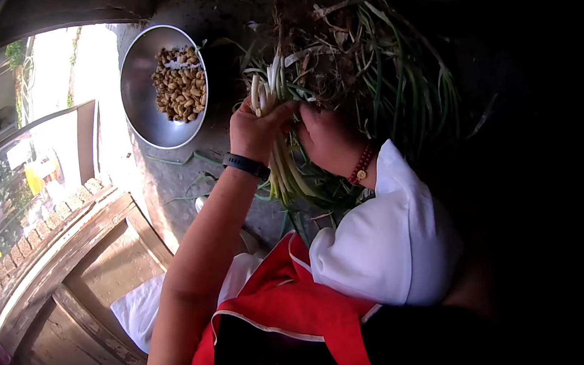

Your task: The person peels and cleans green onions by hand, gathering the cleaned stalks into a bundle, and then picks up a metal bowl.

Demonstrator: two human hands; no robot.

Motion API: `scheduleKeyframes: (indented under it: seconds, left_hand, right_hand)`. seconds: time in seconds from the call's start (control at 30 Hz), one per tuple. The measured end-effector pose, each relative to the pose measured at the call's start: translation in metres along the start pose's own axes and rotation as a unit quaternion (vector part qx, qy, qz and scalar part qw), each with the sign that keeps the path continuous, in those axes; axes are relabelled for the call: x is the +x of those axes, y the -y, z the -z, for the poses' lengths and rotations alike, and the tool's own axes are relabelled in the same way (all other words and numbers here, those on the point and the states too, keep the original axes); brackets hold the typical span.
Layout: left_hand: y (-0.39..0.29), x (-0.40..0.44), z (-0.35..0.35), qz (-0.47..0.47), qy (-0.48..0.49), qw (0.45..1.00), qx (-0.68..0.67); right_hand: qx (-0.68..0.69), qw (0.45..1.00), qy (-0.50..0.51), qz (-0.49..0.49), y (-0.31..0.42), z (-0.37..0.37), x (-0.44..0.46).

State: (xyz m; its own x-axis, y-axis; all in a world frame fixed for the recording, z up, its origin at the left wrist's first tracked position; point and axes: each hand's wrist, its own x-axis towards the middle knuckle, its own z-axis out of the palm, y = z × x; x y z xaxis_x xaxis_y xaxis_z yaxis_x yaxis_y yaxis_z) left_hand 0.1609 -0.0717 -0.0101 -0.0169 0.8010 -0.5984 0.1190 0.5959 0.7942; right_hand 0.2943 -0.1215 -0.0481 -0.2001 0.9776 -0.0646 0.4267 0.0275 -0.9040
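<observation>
**Spring onions gathered in a fist over a shadowed floor**

From where I stand, taking twelve o'clock as straight out from the worker's body, the left hand (pixel 258 131) has its fingers closed round a bunch of spring onions (pixel 271 84). The white ends poke up past the thumb toward twelve, and the green stalks trail below toward five. A dark band (pixel 246 167) circles that wrist. Just beside it, at three o'clock, the right hand (pixel 329 142) is curled in close against the bunch; I can't tell whether it grips anything. It wears a beaded bracelet (pixel 363 165) below a white sleeve (pixel 398 237).

At one o'clock from the hands lies a tangle of dry roots (pixel 330 74), with more long green stalks (pixel 400 77) beyond. At ten o'clock, a metal bowl (pixel 138 101) sits apart, holding what look like unshelled peanuts (pixel 182 95). A weathered wooden panel (pixel 100 259) stands at eight.
</observation>
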Motion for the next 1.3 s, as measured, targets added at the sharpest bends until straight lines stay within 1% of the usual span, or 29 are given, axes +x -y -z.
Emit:
scheduleKeyframes:
  seconds: [0.07, 0.13, 0.17, 0.23, 0.27, 0.3, 0.33, 0.37, 0.4, 0.5, 0.53, 0.6, 0.63, 0.7, 0.73, 0.77, 0.8, 0.83, 0.87, 0.9, 0.97, 1.0, 1.03, 1.1, 1.2, 1.23, 1.3]
  left_hand:
    - [0.003, 0.000, 0.000, -0.009, -0.008, 1.000, -0.005]
    - [0.012, 0.009, 0.007, -0.013, -0.014, 1.000, -0.022]
    - [0.011, 0.010, 0.010, -0.002, 0.015, 0.999, -0.045]
    - [0.007, 0.010, 0.016, 0.022, 0.075, 0.993, -0.092]
    - [0.004, 0.008, 0.016, 0.023, 0.093, 0.992, -0.082]
    - [0.000, 0.006, 0.016, 0.025, 0.111, 0.991, -0.071]
    - [-0.002, 0.005, 0.017, 0.027, 0.129, 0.989, -0.060]
    - [-0.002, 0.005, 0.018, 0.034, 0.138, 0.988, -0.051]
    - [-0.003, 0.006, 0.018, 0.039, 0.147, 0.987, -0.045]
    - [-0.012, 0.002, 0.013, 0.058, 0.156, 0.986, -0.021]
    - [-0.015, 0.000, 0.012, 0.064, 0.157, 0.985, -0.013]
    - [-0.014, -0.004, 0.015, 0.062, 0.159, 0.984, 0.041]
    - [-0.015, -0.006, 0.017, 0.060, 0.160, 0.983, 0.068]
    - [-0.013, -0.009, 0.025, 0.076, 0.166, 0.981, 0.068]
    - [-0.011, -0.010, 0.028, 0.084, 0.169, 0.980, 0.069]
    - [-0.009, -0.011, 0.032, 0.085, 0.173, 0.979, 0.068]
    - [-0.007, -0.012, 0.037, 0.086, 0.175, 0.978, 0.068]
    - [-0.004, -0.013, 0.040, 0.087, 0.178, 0.978, 0.067]
    - [-0.003, -0.013, 0.042, 0.090, 0.172, 0.980, 0.049]
    - [-0.001, -0.012, 0.041, 0.092, 0.167, 0.981, 0.030]
    - [-0.001, -0.011, 0.039, 0.093, 0.176, 0.980, 0.018]
    - [-0.002, -0.009, 0.038, 0.091, 0.188, 0.978, 0.026]
    - [-0.004, -0.010, 0.037, 0.091, 0.199, 0.975, 0.036]
    - [-0.008, -0.011, 0.034, 0.086, 0.218, 0.970, 0.060]
    - [-0.017, -0.015, 0.031, 0.074, 0.238, 0.966, 0.070]
    - [-0.020, -0.016, 0.031, 0.069, 0.242, 0.965, 0.069]
    - [-0.025, -0.014, 0.036, 0.062, 0.211, 0.974, 0.052]
  right_hand:
    - [-0.099, 0.994, 0.021, 0.046, 0.001, -0.001, -0.002]
    - [-0.114, 0.987, -0.002, 0.117, 0.007, 0.011, 0.003]
    - [-0.121, 0.981, -0.013, 0.151, 0.009, 0.017, 0.007]
    - [-0.014, 0.990, -0.085, 0.108, 0.006, 0.021, 0.015]
    - [0.040, 0.988, -0.120, 0.085, 0.004, 0.022, 0.019]
    - [0.155, 0.984, -0.078, 0.035, -0.003, 0.020, 0.020]
    - [0.267, 0.963, -0.035, -0.017, -0.011, 0.014, 0.019]
    - [0.375, 0.924, 0.007, -0.068, -0.018, 0.011, 0.019]
    - [0.385, 0.906, 0.123, -0.124, -0.021, 0.021, 0.018]
    - [0.219, 0.970, 0.080, -0.069, -0.029, 0.045, 0.025]
    - [0.246, 0.967, -0.008, -0.061, -0.036, 0.048, 0.030]
    - [0.202, 0.967, -0.062, -0.140, -0.053, 0.078, 0.036]
    - [0.270, 0.944, -0.130, -0.138, -0.078, 0.083, 0.040]
    - [0.410, 0.858, -0.249, -0.184, -0.110, 0.113, 0.046]
    - [0.404, 0.853, -0.289, -0.157, -0.123, 0.131, 0.044]
    - [0.350, 0.857, -0.344, -0.160, -0.133, 0.146, 0.041]
    - [0.302, 0.859, -0.378, -0.170, -0.150, 0.159, 0.036]
    - [0.113, 0.893, -0.371, -0.227, -0.143, 0.169, 0.031]
    - [-0.187, 0.893, -0.365, -0.186, -0.147, 0.164, 0.027]
    - [-0.471, 0.809, -0.327, -0.128, -0.151, 0.160, 0.023]
    - [-0.354, 0.882, -0.289, -0.111, -0.093, 0.133, 0.020]
    - [-0.271, 0.926, -0.256, -0.057, -0.077, 0.117, 0.020]
    - [-0.183, 0.958, -0.219, -0.004, -0.064, 0.102, 0.021]
    - [-0.134, 0.972, -0.150, 0.121, -0.030, 0.085, 0.031]
    - [-0.144, 0.966, -0.025, 0.213, -0.032, 0.075, 0.052]
    - [-0.151, 0.966, -0.002, 0.211, -0.036, 0.081, 0.056]
    - [-0.161, 0.964, 0.048, 0.208, -0.038, 0.097, 0.061]
